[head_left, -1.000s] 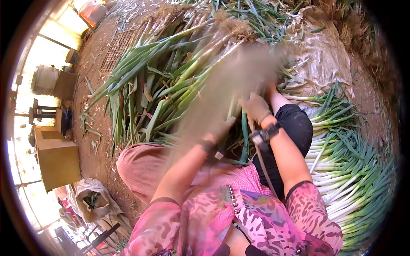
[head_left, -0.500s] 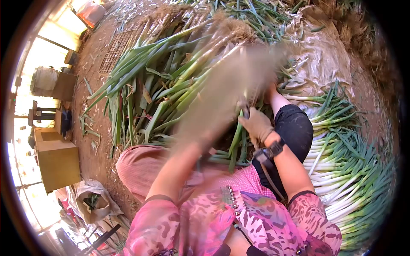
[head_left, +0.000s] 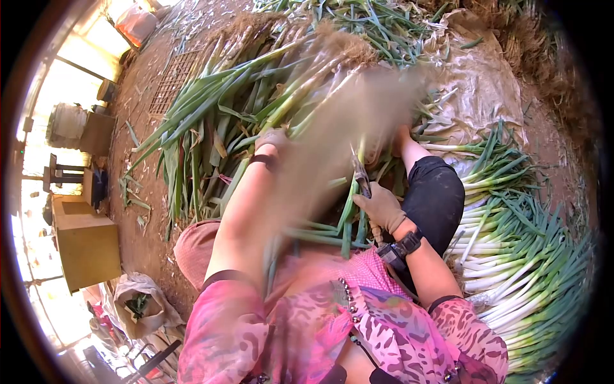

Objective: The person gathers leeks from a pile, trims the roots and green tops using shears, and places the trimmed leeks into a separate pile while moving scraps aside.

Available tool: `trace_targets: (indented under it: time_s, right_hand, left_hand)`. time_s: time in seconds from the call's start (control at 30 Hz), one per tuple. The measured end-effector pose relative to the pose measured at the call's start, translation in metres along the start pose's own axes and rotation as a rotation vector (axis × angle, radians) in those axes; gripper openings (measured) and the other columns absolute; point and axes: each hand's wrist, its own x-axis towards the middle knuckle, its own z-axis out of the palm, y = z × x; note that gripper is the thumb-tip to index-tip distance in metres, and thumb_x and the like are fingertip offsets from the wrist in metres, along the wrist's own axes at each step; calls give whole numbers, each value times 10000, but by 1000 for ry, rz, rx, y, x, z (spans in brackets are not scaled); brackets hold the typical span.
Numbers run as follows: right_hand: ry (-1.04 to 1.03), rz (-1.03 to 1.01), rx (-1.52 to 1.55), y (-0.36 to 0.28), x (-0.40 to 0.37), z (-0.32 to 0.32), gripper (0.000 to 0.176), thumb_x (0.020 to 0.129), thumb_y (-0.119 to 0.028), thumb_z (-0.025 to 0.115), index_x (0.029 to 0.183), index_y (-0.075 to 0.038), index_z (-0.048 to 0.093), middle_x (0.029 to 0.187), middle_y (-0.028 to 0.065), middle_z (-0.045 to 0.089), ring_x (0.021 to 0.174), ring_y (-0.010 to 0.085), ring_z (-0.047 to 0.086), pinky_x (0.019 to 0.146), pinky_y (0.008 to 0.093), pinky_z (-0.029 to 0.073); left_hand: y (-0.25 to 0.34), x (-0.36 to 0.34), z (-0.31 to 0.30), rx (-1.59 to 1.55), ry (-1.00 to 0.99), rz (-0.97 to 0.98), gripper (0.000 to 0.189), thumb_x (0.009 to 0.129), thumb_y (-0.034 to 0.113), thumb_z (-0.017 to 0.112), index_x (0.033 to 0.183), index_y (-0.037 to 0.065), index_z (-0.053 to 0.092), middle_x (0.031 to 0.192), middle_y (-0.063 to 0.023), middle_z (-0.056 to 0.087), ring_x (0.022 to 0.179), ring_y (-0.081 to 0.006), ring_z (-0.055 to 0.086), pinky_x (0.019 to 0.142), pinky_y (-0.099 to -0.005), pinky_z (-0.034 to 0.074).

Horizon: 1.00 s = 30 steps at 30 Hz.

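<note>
I've got the left hand (head_left: 274, 138) at the green onions (head_left: 224, 80), grip unclear; right hand (head_left: 381, 208) clasps a dark tool (head_left: 362, 181). Likely picking step; needs a clean grip.

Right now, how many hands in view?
2: left hand at the rooted green onions, right hand around a cutting tool. Others could be hidden by the mid-frame blur.

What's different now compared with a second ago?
The left hand has moved forward and leftward to the pile of long rooted stalks; whether it grips any can't be made out. The right hand has drawn back slightly toward the body and holds a dark-handled tool. The white-stemmed stalks on the right look unchanged.
</note>
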Motion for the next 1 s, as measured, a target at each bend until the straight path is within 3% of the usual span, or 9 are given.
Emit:
trace_targets:
  time_s: [0.13, 0.3, 0.33, 0.4, 0.57, 0.63, 0.67, 0.93, 1.0]
  right_hand:
    - [-11, 15, 139, 7, -1, 2, 564, 878, -495, 646, 1054, 38, 598, 963, 291, 690, 969, 457, 670, 866, 494, 514]
    - [60, -53, 180, 6, -3, 1, 530, 882, -473, 657, 1053, 26, 603, 948, 291, 684, 941, 457, 668, 842, 493, 515]
    - [78, -75, 226, 2, -8, 0, 522, 884, -470, 657, 1049, 21, 603, 941, 287, 684, 932, 458, 666, 836, 494, 515]
    - [108, -123, 317, -11, -22, -6, 504, 887, -464, 657, 1042, 12, 604, 927, 278, 684, 914, 461, 664, 823, 498, 516]
    - [123, -107, 210, -39, -49, -7, 487, 891, -465, 657, 1037, -4, 596, 901, 254, 694, 894, 454, 672, 802, 503, 518]
    - [158, -97, 217, -31, -50, -2, 473, 895, -462, 652, 1031, -13, 590, 877, 246, 696, 874, 447, 682, 784, 507, 523]
    - [149, -110, 172, -32, -54, -2, 471, 896, -462, 650, 1025, -13, 589, 873, 246, 695, 870, 447, 682, 783, 508, 525]
    - [181, -89, 23, -26, -31, -1, 476, 899, -466, 649, 1025, -12, 583, 904, 265, 700, 898, 453, 682, 811, 516, 527]
    - [184, -86, 41, -25, -31, -1, 476, 899, -464, 649, 1031, -12, 583, 913, 268, 701, 909, 456, 680, 823, 514, 526]
  left_hand:
    - [-17, 5, 20, -23, -51, 86, 554, 828, 402, 689, 1271, 70, 661, 1273, -218, 668, 1209, -355, 629, 1023, -415, 491]
    - [-7, -14, -4, -52, 76, 123, 499, 799, 431, 727, 1167, 95, 700, 1095, -192, 730, 1011, -336, 703, 898, -410, 536]
    - [-8, -11, -2, -143, 143, 194, 462, 808, 430, 738, 1127, 97, 712, 973, -173, 744, 892, -296, 722, 824, -382, 548]
    - [9, -12, -14, -307, 77, 308, 482, 827, 428, 734, 1176, 97, 717, 956, -150, 754, 881, -248, 728, 817, -346, 553]
    - [81, -74, -29, -227, 127, 458, 576, 872, 392, 697, 1340, 61, 641, 1029, -142, 758, 924, -214, 724, 857, -326, 553]
    - [56, -29, 22, -524, -37, 291, 579, 910, 362, 652, 1389, 41, 597, 1072, -160, 754, 965, -216, 723, 880, -323, 548]
    - [61, -34, 27, -451, -65, 223, 565, 926, 356, 633, 1390, 37, 594, 1115, -161, 747, 1013, -216, 717, 909, -319, 540]
    - [81, -58, 65, -751, 77, 301, 642, 917, 325, 635, 1464, 15, 504, 1366, -200, 633, 1245, -290, 623, 1051, -340, 465]
    - [75, -54, 71, -882, 37, 312, 655, 935, 268, 637, 1513, 26, 446, 1365, -172, 635, 1199, -225, 635, 1014, -311, 479]
